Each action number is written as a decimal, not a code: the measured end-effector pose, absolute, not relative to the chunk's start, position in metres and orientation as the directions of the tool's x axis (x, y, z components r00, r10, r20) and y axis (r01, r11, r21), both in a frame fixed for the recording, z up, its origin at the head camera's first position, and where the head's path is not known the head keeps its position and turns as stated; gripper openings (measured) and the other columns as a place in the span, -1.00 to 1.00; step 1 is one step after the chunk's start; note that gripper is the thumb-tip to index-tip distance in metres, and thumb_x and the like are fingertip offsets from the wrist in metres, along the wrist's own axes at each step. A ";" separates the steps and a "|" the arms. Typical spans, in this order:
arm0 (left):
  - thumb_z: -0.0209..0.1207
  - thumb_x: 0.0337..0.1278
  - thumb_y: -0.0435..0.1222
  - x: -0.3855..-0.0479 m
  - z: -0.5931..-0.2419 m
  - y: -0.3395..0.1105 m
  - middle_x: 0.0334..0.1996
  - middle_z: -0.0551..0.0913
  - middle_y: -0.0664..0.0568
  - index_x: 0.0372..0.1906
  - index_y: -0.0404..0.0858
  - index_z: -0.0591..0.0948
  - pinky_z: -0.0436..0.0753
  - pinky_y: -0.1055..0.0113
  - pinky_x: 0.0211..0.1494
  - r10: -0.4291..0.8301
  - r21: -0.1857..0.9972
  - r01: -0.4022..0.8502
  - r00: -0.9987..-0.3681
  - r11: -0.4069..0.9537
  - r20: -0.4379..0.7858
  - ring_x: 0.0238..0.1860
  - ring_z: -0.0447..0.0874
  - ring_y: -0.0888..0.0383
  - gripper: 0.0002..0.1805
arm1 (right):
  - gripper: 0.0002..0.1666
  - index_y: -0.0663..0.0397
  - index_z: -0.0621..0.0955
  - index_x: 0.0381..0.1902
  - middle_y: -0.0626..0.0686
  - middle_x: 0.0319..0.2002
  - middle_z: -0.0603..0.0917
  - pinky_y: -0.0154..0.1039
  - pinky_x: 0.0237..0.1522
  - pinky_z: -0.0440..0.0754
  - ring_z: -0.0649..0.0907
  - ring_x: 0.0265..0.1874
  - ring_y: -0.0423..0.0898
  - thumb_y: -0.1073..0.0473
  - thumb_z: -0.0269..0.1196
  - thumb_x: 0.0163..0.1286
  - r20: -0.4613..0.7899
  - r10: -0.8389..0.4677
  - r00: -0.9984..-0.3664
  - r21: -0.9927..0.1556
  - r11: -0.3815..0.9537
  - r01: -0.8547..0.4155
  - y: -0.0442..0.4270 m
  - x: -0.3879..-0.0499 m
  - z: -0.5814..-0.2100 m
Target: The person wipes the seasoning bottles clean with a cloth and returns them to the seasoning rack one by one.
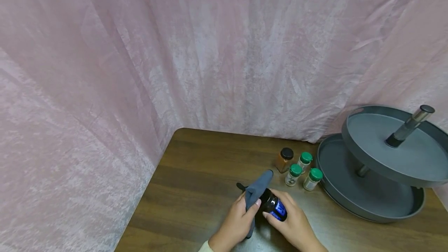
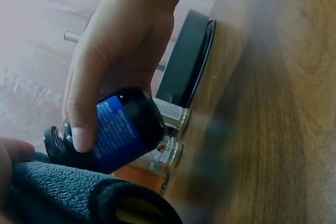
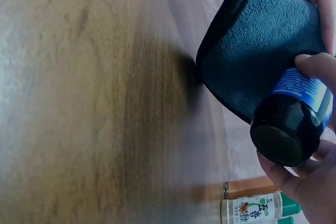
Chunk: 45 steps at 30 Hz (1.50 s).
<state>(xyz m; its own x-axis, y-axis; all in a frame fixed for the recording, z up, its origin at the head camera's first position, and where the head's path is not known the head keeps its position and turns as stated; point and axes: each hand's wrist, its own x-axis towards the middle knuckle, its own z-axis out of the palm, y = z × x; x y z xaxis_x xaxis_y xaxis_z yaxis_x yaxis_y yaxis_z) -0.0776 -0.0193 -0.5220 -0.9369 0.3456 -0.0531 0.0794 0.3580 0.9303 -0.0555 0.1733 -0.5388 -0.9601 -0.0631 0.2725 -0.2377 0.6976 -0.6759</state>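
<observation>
My left hand (image 1: 233, 223) grips a folded grey-blue cloth (image 1: 258, 189) between thumb and fingers. A dark jar with a blue label (image 1: 279, 209) is held in my right hand (image 1: 297, 223), tilted above the table. In the left wrist view the jar's neck end lies against or just behind the cloth (image 2: 58, 182); contact there is partly hidden. The right wrist view shows the jar's dark base (image 3: 278, 137) turned towards the camera, with the fingers wrapped around its side.
Beyond my right hand stand three green-lidded spice jars (image 1: 295, 170) and an orange-brown jar with a black lid (image 1: 286, 154). A two-tier grey round tray (image 1: 371, 209) occupies the right side of the wooden table (image 1: 196, 166). Pink curtains (image 1: 224, 49) hang behind it.
</observation>
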 end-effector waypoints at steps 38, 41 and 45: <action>-0.01 0.48 0.16 -0.075 -0.516 -0.026 0.26 0.60 0.01 0.35 -0.10 0.50 0.55 0.09 0.29 0.315 0.945 -0.027 -0.939 0.326 -0.136 0.26 0.55 0.10 -0.42 | -0.33 -0.29 0.58 0.20 -0.15 0.01 0.66 -0.33 -0.21 0.63 0.62 -0.18 -0.24 -0.08 0.55 0.12 0.150 0.017 -0.989 -0.791 0.602 -0.110 0.171 -0.063 -0.534; -0.03 0.48 0.18 -0.072 -0.512 -0.025 0.34 0.54 0.05 0.41 -0.03 0.45 0.52 0.11 0.35 0.325 0.937 0.000 -0.938 0.348 -0.121 0.32 0.50 0.10 -0.41 | -0.35 -0.28 0.60 0.18 -0.12 0.00 0.68 -0.32 -0.22 0.62 0.62 -0.18 -0.21 -0.06 0.55 0.13 0.132 0.030 -0.991 -0.791 0.605 -0.087 0.171 -0.065 -0.535; -0.06 0.49 0.18 -0.068 -0.506 -0.024 0.47 0.39 0.15 0.51 0.05 0.33 0.40 0.00 0.48 0.360 0.921 0.061 -0.929 0.384 -0.089 0.45 0.36 0.07 -0.37 | -0.38 -0.20 0.61 0.18 -0.07 0.03 0.69 -0.32 -0.17 0.64 0.65 -0.13 -0.18 0.01 0.53 0.15 0.085 -0.004 -0.996 -0.781 0.621 -0.069 0.171 -0.065 -0.536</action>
<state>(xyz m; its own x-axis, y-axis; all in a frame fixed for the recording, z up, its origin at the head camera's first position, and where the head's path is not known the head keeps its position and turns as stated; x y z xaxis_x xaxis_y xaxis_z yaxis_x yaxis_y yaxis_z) -0.0682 -0.0238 -0.5058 -0.9289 0.3596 -0.0885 0.0610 0.3842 0.9212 -0.0655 0.1709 -0.5359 -0.9964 -0.0040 0.0849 -0.0690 0.6209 -0.7808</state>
